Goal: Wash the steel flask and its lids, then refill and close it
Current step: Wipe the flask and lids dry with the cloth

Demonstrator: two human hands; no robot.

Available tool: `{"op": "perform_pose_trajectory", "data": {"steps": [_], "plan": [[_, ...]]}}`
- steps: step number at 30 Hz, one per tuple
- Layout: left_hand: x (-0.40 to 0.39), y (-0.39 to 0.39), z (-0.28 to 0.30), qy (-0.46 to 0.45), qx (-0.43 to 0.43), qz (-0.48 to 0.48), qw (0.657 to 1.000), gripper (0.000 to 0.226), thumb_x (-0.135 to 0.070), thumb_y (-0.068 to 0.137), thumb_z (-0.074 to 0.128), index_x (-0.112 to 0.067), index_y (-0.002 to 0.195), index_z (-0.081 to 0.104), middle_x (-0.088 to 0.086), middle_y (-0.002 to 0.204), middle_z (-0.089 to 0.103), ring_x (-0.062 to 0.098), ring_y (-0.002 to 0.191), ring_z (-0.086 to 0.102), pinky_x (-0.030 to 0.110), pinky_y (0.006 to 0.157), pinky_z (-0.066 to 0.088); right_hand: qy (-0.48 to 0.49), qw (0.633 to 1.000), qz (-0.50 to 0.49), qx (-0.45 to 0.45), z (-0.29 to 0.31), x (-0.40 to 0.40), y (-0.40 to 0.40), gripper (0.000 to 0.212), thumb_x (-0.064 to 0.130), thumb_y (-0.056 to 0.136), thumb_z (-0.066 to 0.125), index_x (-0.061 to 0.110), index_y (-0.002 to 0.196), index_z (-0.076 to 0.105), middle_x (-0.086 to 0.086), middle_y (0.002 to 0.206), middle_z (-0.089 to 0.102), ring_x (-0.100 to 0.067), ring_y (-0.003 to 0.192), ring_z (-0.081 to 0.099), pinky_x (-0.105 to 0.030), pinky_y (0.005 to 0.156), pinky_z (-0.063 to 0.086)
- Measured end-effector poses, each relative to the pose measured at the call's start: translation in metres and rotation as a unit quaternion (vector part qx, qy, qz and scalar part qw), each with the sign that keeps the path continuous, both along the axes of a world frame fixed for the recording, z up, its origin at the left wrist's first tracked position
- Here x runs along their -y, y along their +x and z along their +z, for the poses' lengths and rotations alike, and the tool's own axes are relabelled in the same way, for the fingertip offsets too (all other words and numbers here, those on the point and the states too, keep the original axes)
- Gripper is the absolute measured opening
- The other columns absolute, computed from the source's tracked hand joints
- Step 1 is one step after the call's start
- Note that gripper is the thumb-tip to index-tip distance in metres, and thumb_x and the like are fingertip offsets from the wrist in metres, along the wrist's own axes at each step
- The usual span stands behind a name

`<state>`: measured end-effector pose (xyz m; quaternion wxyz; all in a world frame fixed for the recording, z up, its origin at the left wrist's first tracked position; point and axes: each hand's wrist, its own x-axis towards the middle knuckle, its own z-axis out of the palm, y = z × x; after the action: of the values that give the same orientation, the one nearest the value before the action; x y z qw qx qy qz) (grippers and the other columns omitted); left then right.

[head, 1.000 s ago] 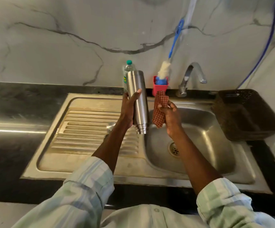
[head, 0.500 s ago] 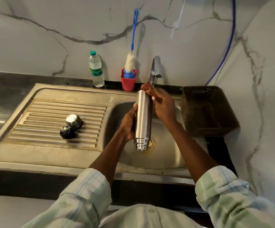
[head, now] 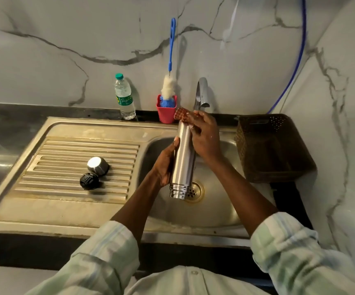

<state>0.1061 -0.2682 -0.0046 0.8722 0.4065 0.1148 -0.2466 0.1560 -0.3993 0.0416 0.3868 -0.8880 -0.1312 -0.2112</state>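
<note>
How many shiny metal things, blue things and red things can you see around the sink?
Shiny metal: 4, the flask, the steel lid, the tap and the sink.
Blue: 2, the bottle brush and the hose.
Red: 2, the cup and the checked cloth.
Total: 8

**The count at my sink**

One steel flask [head: 184,154], upside down between my two hands: left hand [head: 165,165] at nine o'clock of it, right hand [head: 204,135] up at one o'clock. One checked cloth [head: 181,114] under my right fingers. Two lids on the drainboard: one steel cap [head: 97,165], one black stopper [head: 89,181] touching it at seven o'clock. One water bottle [head: 125,99], one bottle brush [head: 171,60], one red cup [head: 166,113], one tap [head: 201,92], one brown basket [head: 276,145].
</note>
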Motion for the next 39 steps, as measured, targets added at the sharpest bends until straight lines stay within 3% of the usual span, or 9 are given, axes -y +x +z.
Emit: {"op": "perform_pose_trajectory", "data": {"steps": [8,10,13,19,26,29,33,37,39], "plan": [[-0.026,0.003,0.001,-0.057,0.029,0.037,0.997,0.053,-0.042,0.106,0.03,-0.004,0.122,0.065,0.008,0.091,0.07,0.019,0.08,0.069,0.032,0.073,0.058,-0.002,0.994,0.107,0.021,-0.045,-0.023,-0.082,0.042,0.008,0.087,0.055,0.024,0.124,0.066,-0.01,0.138,0.052,-0.03,0.13,0.043,-0.041,0.111,0.035],[-0.023,-0.002,0.0,-0.015,0.007,0.021,1.0,0.049,-0.042,0.105,0.036,-0.006,0.131,0.058,0.006,0.091,0.071,0.017,0.077,0.07,0.031,0.071,0.059,0.04,0.998,0.044,-0.007,-0.025,-0.028,-0.049,0.048,0.003,0.087,0.062,0.028,0.128,0.062,-0.009,0.139,0.05,-0.027,0.13,0.042,-0.036,0.111,0.034],[-0.018,-0.006,0.007,-0.007,-0.028,0.027,0.999,0.056,-0.053,0.099,0.043,-0.005,0.117,0.064,0.017,0.095,0.072,0.028,0.078,0.07,0.039,0.075,0.058,0.075,0.997,-0.014,-0.034,0.003,-0.027,-0.007,0.044,0.004,0.089,0.063,0.02,0.131,0.062,-0.01,0.14,0.05,-0.026,0.131,0.042,-0.041,0.111,0.037],[-0.041,0.01,0.006,-0.034,-0.023,0.103,0.994,0.056,-0.057,0.097,0.045,-0.007,0.121,0.056,0.01,0.093,0.067,0.021,0.078,0.068,0.032,0.073,0.057,0.071,0.99,0.122,-0.026,-0.041,-0.042,-0.097,0.046,0.003,0.087,0.064,0.022,0.129,0.063,0.001,0.143,0.045,-0.017,0.135,0.035,-0.04,0.113,0.034],[-0.026,-0.006,0.004,-0.038,-0.041,0.096,0.994,0.045,-0.038,0.104,0.038,-0.004,0.113,0.066,0.012,0.089,0.072,0.022,0.074,0.07,0.029,0.069,0.059,0.122,0.991,0.039,-0.049,0.006,-0.043,-0.033,0.04,0.006,0.09,0.062,0.017,0.128,0.063,-0.008,0.137,0.05,-0.005,0.123,0.035,-0.01,0.106,0.027],[-0.026,-0.002,0.011,-0.006,-0.022,0.117,0.993,0.052,-0.035,0.101,0.048,-0.003,0.142,0.05,0.019,0.122,0.062,0.029,0.103,0.064,0.043,0.096,0.053,0.123,0.99,0.029,-0.056,0.016,-0.046,-0.018,0.04,0.006,0.091,0.063,0.018,0.128,0.064,-0.003,0.138,0.051,-0.002,0.121,0.036,0.002,0.098,0.024],[-0.031,0.01,0.005,0.077,-0.028,0.106,0.991,0.047,-0.034,0.099,0.053,-0.004,0.135,0.057,0.018,0.123,0.064,0.032,0.108,0.064,0.046,0.097,0.051,0.093,0.991,0.045,-0.087,-0.013,-0.045,-0.046,0.037,0.014,0.093,0.063,0.021,0.129,0.063,-0.005,0.143,0.047,-0.012,0.129,0.037,-0.02,0.109,0.029],[-0.025,0.0,-0.002,0.088,-0.016,0.097,0.991,0.037,-0.039,0.105,0.043,-0.01,0.11,0.066,0.01,0.086,0.075,0.021,0.074,0.072,0.033,0.069,0.06,0.17,0.975,0.048,-0.133,-0.027,-0.048,-0.061,0.04,0.007,0.094,0.058,0.016,0.133,0.06,-0.002,0.142,0.049,-0.006,0.127,0.043,-0.034,0.114,0.036],[-0.028,0.0,-0.001,0.06,-0.031,0.106,0.992,0.051,-0.05,0.102,0.043,-0.006,0.122,0.06,0.01,0.085,0.072,0.02,0.071,0.07,0.032,0.063,0.06,0.175,0.974,0.06,-0.129,-0.033,-0.048,-0.076,0.042,0.006,0.094,0.058,0.018,0.134,0.059,0.0,0.142,0.05,-0.009,0.128,0.046,-0.035,0.112,0.039]]}}
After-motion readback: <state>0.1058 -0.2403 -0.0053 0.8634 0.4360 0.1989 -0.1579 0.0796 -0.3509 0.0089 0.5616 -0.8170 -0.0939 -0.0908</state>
